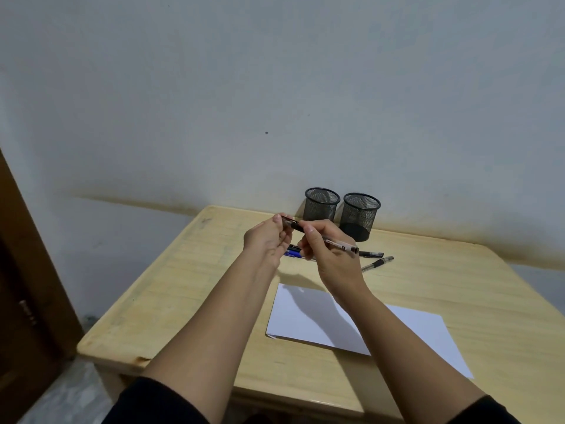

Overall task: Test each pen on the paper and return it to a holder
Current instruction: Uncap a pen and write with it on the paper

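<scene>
Both hands hold one pen (336, 242) in the air above the wooden table (195, 289). My left hand (269, 240) pinches its dark cap end. My right hand (330, 255) grips the clear barrel, whose rear end sticks out to the right. A white sheet of paper (308, 319) lies on the table below my forearms. Two black mesh holders (321, 205) (360, 215) stand side by side at the table's far edge. Loose pens lie behind my hands: a blue one (293, 254), a black one (371, 254) and a clear one (377, 264).
The table stands against a pale wall (275, 87). A brown wooden door (27, 301) is at the left. The table's left and front edges are in view, with floor (61, 393) below.
</scene>
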{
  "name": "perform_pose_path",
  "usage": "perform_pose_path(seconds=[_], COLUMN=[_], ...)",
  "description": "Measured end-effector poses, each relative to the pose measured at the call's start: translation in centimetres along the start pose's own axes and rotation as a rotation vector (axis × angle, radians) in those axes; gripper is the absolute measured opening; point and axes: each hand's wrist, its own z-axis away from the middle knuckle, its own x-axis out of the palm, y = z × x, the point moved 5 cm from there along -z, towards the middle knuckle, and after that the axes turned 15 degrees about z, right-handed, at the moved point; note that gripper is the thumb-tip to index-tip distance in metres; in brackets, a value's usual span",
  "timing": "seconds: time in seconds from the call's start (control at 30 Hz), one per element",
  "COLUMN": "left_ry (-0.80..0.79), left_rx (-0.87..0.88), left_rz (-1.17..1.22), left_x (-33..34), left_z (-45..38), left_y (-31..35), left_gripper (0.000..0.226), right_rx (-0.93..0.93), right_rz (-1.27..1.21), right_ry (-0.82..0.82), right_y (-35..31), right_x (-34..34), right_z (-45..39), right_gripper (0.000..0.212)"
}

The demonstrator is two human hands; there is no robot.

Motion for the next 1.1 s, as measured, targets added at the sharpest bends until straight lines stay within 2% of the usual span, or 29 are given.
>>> perform_pose_path(seconds=[0.13, 0.27, 0.3, 0.37, 0.43, 0.53, 0.7, 0.97, 1.1], left_ry=[0.014, 0.272, 0.280, 0.200, 0.150, 0.141, 0.112, 0.135, 0.099], left_rx=[-0.015, 0.168, 0.189, 0.177, 0.200, 0.299, 0.370, 0.463, 0.515], left_rz=[0.008, -0.064, -0.099, -0.181, -0.391, -0.680, -1.085, -1.287, -1.233], left_x=[-0.2, -5.9, -6.5, -6.0, -5.5, -5.8, -6.6, -7.8, -7.5], left_z=[-1.5, -4.4, -4.4, -4.0, -3.4, -2.9, -3.7, -4.9, -3.8], left_y=[-0.4, 5.2, 5.7, 4.7, 3.1, 2.0, 0.5, -0.1, 0.6], left_gripper=[0.036, 0.032, 0.032, 0.030, 0.024, 0.014, 0.016, 0.021, 0.023], right_rx=[-0.030, -0.012, 0.000, 0.012, 0.041, 0.113, 0.223, 0.316, 0.388], right_rz=[0.096, 0.125, 0.115, 0.110, 0.065, -0.068, -0.146, -0.153, -0.212], right_ry=[0.059, 0.097, 0.089, 0.044, -0.009, -0.063, -0.058, -0.083, -0.138], right_y=[0.3, 1.5, 1.7, 1.7, 1.7, 2.6, 4.5, 6.3, 6.7], right_x=[-0.8, -4.3, -4.8, -4.5, -3.4, -2.4, -2.6, -2.5, -1.7], right_z=[0.2, 0.7, 0.8, 0.4, 0.1, 0.0, 0.6, 1.1, 1.4], right_gripper=[0.015, 0.018, 0.018, 0.017, 0.018, 0.022, 0.024, 0.025, 0.024])
